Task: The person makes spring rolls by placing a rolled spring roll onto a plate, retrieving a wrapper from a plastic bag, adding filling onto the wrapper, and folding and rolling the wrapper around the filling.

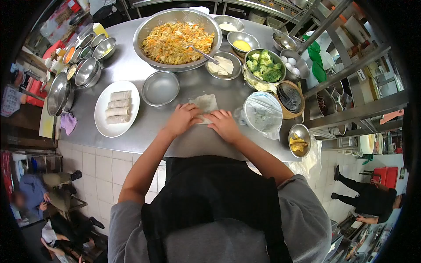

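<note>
A thin pale wrapper (206,102) lies on the steel table, its near edge under my fingers. My left hand (183,119) rests on its left side and my right hand (222,125) on its right side, the fingers of both curled over the near edge. Whatever lies between the fingers is mostly hidden. To the left, a white oval plate (103,119) holds several rolled wrappers (118,108). An empty metal bowl (160,89) stands just beyond my left hand. Farther back, a large perforated bowl (144,52) holds shredded vegetable filling (176,41) and a spoon (206,55).
Bowls of dough-like wrappers (222,66), broccoli (264,65) and eggs (290,64) stand at the right, beside a plastic-covered container (263,112). Stacked metal bowls (87,71) line the left. A metal rack (355,103) rises at the right. People (368,197) are at both sides.
</note>
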Demonstrator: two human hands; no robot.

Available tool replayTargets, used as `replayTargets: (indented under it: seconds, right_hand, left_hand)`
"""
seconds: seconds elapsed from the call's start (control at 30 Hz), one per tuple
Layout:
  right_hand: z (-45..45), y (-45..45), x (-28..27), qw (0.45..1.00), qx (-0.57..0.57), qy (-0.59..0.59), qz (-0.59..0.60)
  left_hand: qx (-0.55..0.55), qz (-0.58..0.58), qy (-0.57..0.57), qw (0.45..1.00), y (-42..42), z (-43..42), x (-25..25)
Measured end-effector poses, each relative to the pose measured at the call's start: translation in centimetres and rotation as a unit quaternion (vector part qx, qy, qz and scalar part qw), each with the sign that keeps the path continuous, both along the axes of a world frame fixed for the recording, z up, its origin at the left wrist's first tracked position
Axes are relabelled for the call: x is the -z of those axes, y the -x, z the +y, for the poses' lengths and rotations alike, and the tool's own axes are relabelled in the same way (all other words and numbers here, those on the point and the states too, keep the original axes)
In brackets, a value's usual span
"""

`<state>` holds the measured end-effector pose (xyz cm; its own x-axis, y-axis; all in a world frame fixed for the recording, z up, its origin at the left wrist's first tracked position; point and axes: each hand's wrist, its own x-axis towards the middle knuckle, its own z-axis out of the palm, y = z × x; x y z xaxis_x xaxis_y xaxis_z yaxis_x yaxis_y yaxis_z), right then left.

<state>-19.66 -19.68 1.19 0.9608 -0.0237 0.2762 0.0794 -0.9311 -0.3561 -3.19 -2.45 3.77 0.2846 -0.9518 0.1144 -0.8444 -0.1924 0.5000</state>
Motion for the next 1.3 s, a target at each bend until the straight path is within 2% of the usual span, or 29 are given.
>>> replayTargets:
  seconds: [0.03,0.13,0.23,0.33,0.53,0.63,0.73,0.83,0.93,1.2,1.3]
  right_hand:
    - [-0.1,-0.1,0.1,1.000,-0.002,-0.007,0.001]
    - [-0.7,-0.4,0.4,0.997,-0.012,-0.070,-0.002]
    - [-1.0,-0.5,0.6,0.995,-0.016,-0.094,-0.022]
    - [-1.2,-0.2,0.5,0.994,-0.005,-0.106,0.009]
    - [-1.3,-0.2,1.4,0.993,-0.001,-0.108,-0.036]
    - [-1.2,-0.1,1.5,0.995,0.013,-0.083,-0.051]
    - [-1.1,0.1,0.8,0.999,0.027,-0.017,-0.027]
    - [-1.4,-0.1,0.6,0.999,0.014,-0.016,-0.024]
    - [-1.5,-0.5,0.2,0.999,0.021,-0.025,-0.015]
    - [-1.6,-0.2,0.3,0.999,-0.040,-0.015,0.013]
    - [-0.9,0.1,0.0,0.998,-0.049,-0.034,0.018]
  left_hand:
    - [-0.012,-0.035,0.034,0.999,0.6,0.3,-0.2]
    - [-0.007,-0.027,0.052,0.998,1.3,0.8,1.0]
    - [-0.023,-0.017,0.084,0.996,1.6,0.8,1.8]
    - [-0.024,0.023,0.084,0.996,1.5,0.8,2.3]
    - [-0.010,0.042,0.109,0.993,1.1,1.0,3.1]
    - [-0.040,-0.024,0.066,0.997,1.4,1.4,2.6]
    - [-0.045,-0.017,0.044,0.998,1.2,1.3,2.7]
    - [-0.022,0.012,0.054,0.998,0.6,1.2,2.6]
    - [-0.051,0.059,0.065,0.995,0.6,1.2,2.7]
    - [-0.050,0.023,0.062,0.997,1.3,3.2,3.4]
    - [-0.094,-0.018,0.090,0.991,3.0,4.4,2.8]
